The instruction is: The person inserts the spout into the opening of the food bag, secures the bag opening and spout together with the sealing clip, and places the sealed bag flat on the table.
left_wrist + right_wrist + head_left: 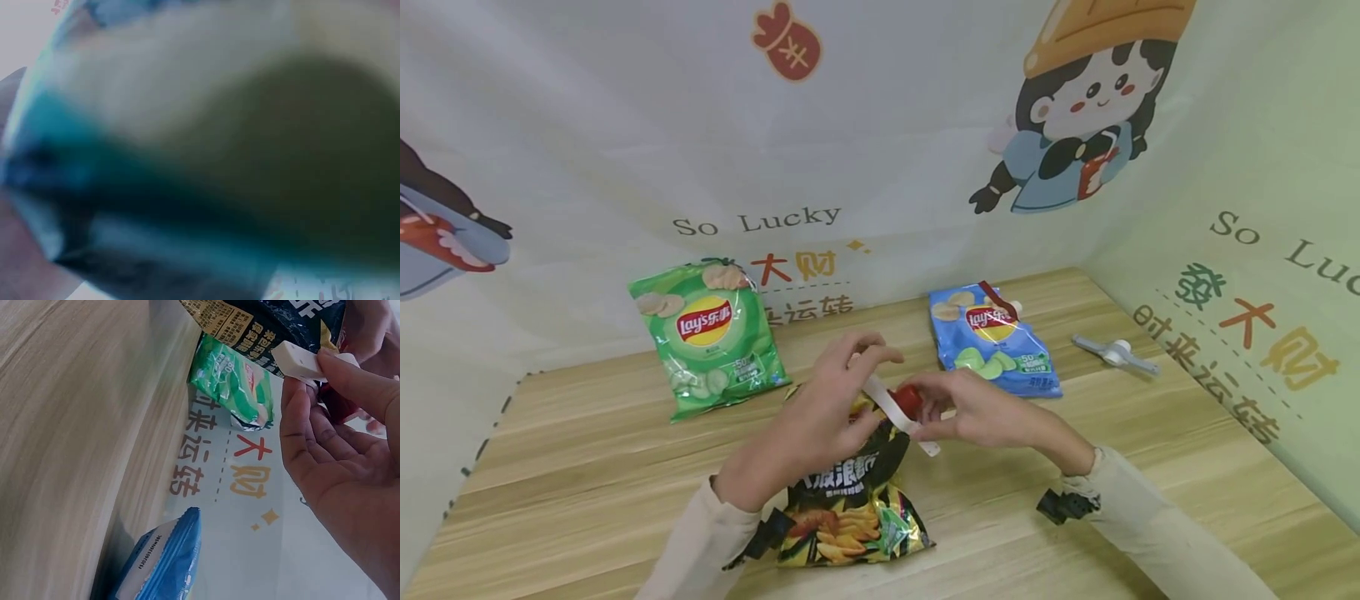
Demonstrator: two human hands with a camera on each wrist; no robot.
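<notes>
A black chip bag (850,492) with pictured fries stands tilted at the front middle. Across its top runs a white bag clip (891,406) with a red cap (908,402). My left hand (820,408) grips the bag's top near the clip's far end, partly hiding it. Thumb and fingers of my right hand (973,408) pinch the clip's near end, beside the cap; the right wrist view shows this hand (350,437) with its thumb on the white bar (303,362). A blurred bag surface (187,125) fills most of the left wrist view.
A green Lay's bag (711,342) leans against the back cloth at left. Back right, a blue Lay's bag (996,350) carries a dark red clip (1000,302) at its top. A grey clip (1116,354) with a white cap lies on the wooden table (587,483) farther right.
</notes>
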